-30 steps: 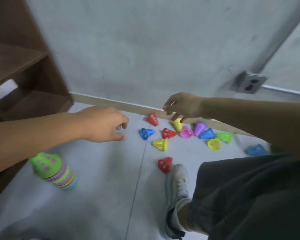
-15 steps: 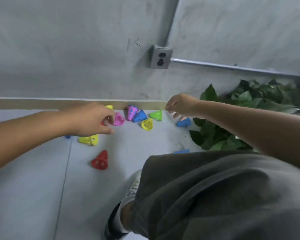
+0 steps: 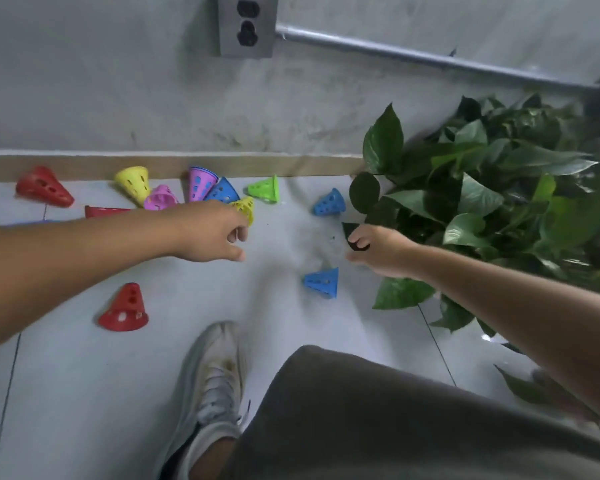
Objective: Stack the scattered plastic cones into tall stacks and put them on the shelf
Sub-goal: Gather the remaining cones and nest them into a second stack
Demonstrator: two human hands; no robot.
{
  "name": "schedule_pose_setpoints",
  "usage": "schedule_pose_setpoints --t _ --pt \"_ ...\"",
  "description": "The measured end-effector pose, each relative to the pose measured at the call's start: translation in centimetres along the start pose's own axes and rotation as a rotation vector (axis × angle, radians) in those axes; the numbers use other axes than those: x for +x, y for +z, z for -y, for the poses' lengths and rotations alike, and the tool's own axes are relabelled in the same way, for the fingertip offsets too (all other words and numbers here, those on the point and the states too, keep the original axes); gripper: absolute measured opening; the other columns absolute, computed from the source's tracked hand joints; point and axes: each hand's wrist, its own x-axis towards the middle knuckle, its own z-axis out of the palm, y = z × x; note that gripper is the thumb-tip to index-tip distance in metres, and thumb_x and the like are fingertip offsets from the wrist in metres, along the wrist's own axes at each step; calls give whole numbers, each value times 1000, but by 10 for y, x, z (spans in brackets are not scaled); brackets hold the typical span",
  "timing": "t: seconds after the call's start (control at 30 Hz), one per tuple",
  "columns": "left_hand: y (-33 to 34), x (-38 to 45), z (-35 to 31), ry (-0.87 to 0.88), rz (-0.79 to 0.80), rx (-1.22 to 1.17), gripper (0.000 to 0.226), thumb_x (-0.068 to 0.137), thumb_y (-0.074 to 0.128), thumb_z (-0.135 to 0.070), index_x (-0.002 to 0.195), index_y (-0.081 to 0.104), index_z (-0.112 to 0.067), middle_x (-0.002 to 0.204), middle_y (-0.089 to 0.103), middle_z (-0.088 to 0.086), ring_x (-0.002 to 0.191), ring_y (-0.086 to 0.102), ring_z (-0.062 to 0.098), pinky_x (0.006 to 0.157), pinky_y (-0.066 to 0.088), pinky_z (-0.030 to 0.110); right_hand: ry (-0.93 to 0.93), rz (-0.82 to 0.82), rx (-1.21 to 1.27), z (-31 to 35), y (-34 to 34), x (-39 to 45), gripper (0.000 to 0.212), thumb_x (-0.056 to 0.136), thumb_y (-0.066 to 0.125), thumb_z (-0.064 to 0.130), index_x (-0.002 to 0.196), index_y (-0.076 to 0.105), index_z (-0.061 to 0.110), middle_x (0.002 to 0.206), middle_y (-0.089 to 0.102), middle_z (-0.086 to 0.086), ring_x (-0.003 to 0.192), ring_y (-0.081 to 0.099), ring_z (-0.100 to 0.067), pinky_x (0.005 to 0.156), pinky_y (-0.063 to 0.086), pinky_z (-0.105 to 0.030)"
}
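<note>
Cones lie scattered on the floor [image 3: 66,375] along the baseboard [image 3: 291,166], most tipped on their sides. A blue cone [image 3: 321,282] points left, just beside my right hand [image 3: 383,252], fingers loosely curled, holding nothing. My left hand [image 3: 210,235] hovers half-curled and empty over the yellow cone [image 3: 245,207]. A leafy plant [image 3: 492,188] crowds my right; my shoe [image 3: 215,379] stands below, bare floor between.
</note>
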Motion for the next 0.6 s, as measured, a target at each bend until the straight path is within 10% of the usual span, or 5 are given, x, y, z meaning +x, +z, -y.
schedule_pose_setpoints --t 0.37,0.6 --pt "59 87 45 -176 -54 -90 66 89 72 -43 144 43 -21 136 44 14 123 49 34 102 43 37 -73 75 -145 -12 99 65 96 75 85 37 151 27 29 154 24 -3 134 39 -27 106 46 -44" --pt "73 111 76 -244 -127 -92 74 85 75 -41 148 39 -27 148 32 14 131 43 43 111 39 47 -76 38 -216 -19 131 95 84 81 81 21 148 30 25 150 28 -5 129 42 -27 103 49 -44"
